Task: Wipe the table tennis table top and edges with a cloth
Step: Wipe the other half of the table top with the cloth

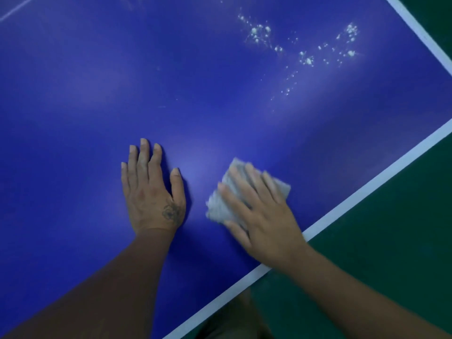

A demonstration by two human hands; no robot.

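Note:
The blue table tennis table top fills most of the view. Its white edge stripe runs diagonally at the lower right, and a second white stripe runs along the upper right side. My right hand presses flat on a folded grey cloth on the table, a little in from the near edge. My left hand lies flat on the bare blue surface to the left of the cloth, fingers spread, holding nothing. White specks and smears dot the surface at the upper right.
Dark green floor lies beyond the table's near edge at the lower right and past the corner at the upper right. A thin white centre line crosses the far upper left of the table.

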